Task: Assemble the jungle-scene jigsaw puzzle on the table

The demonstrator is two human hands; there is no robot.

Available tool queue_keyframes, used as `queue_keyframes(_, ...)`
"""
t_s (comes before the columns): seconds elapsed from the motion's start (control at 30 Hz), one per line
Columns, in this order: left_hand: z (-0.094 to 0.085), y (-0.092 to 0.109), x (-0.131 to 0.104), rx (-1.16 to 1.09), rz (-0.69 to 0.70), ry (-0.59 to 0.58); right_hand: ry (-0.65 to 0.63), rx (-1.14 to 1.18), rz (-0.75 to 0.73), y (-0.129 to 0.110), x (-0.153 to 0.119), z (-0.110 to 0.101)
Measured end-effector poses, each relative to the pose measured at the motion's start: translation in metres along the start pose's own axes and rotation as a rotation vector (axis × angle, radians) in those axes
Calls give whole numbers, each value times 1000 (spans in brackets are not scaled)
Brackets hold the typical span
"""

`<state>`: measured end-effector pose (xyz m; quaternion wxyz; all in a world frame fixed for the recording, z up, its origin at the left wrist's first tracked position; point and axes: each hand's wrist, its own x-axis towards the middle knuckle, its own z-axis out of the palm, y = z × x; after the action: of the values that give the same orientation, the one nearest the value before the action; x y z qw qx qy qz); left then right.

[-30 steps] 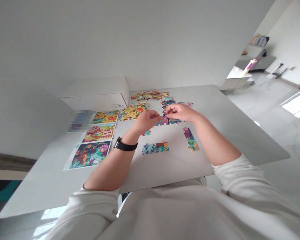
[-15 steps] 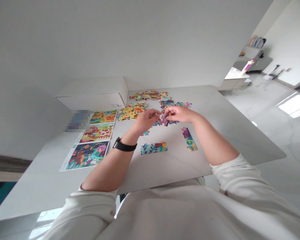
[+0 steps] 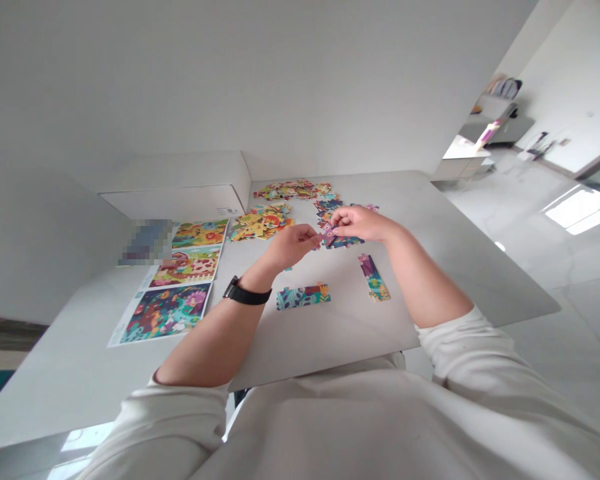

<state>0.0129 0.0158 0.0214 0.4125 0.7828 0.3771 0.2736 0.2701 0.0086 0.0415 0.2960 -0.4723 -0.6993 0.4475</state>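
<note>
My right hand [image 3: 361, 223] pinches a purple puzzle piece [image 3: 328, 233] above the dark-blue pile of puzzle pieces [image 3: 347, 241]. From the other side, the closed fingertips of my left hand [image 3: 296, 244] meet the left edge of that same piece. Nearer to me lie two joined strips: a teal leafy puzzle strip [image 3: 303, 297] set crosswise, and a purple-and-teal puzzle strip [image 3: 375, 277] pointing toward me on the right. A small teal piece [image 3: 288, 269] shows partly from under my left hand.
Yellow puzzle pieces [image 3: 260, 223] are heaped left of my hands, with another mixed heap [image 3: 290, 189] farther back. Three printed reference pictures [image 3: 167, 312] lie on the left of the white table [image 3: 460, 267]. A white box [image 3: 180, 200] stands behind them against the wall.
The purple piece has been lifted and turned slightly between my hands. My left fingertips have come in closer to it. The view has shifted a little.
</note>
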Motion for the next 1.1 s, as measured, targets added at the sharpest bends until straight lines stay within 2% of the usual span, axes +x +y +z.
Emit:
queue_keyframes(0.23,10,6,-4,86,-13,-65,5,-43,10,5,-3,-12)
queue_keyframes(0.4,17,11,-7,70,20,-137,70,-1,17,9,-9,-32)
queue_keyframes(0.53,27,12,-10,110,86,-206,162,36,60,21,-23,-48)
queue_keyframes(0.67,43,18,-16,200,205,-273,214,31,142,44,-45,-49)
queue_keyframes(0.8,63,25,-29,286,424,-361,211,46,236,68,-60,-45)
queue_keyframes(0.9,78,24,-39,365,526,-434,209,51,240,79,-60,-43)
queue_keyframes(1.1,104,7,-49,566,616,-467,198,-48,173,88,-50,-37)
